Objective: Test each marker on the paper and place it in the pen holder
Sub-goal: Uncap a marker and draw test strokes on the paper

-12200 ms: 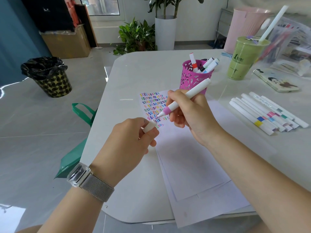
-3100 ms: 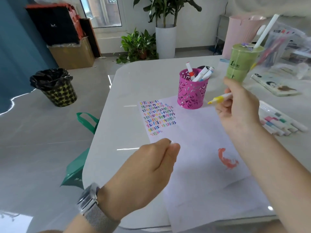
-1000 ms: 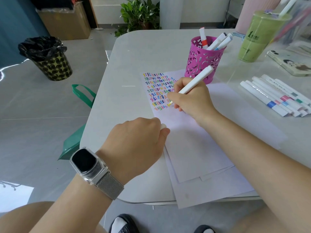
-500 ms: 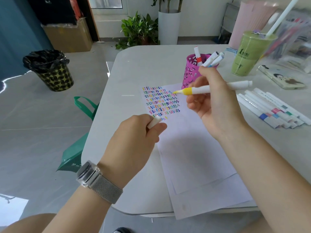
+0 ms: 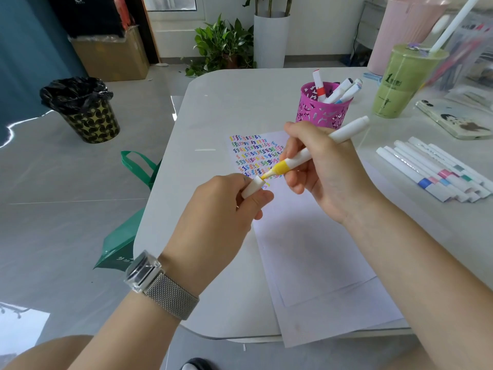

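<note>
Marker with a white plastic barrel and yellow collar [image 5: 306, 156] sits slanted in the right hand [image 5: 325, 172], whose fingers are curled round the barrel just behind the collar, so the yellow tip points down and left from that grip toward the left hand [image 5: 224, 209]. Thumb and forefinger of the left hand pinch the short white cap [image 5: 252, 186], its open mouth turned up to meet the tip; the two look lined up for recapping, and the tip seems to be just at the mouth, though I cannot tell if it has entered. Below the two grips lies the white paper sheet covered in coloured squiggles [image 5: 256, 153] on the pale grey bench [image 5: 229, 108]. Beyond the right grip stands the pink perforated pen holder [image 5: 320, 113], close enough for a short drop once capped. To its right, well apart, lies a row of white untested markers [image 5: 432, 169].
</note>
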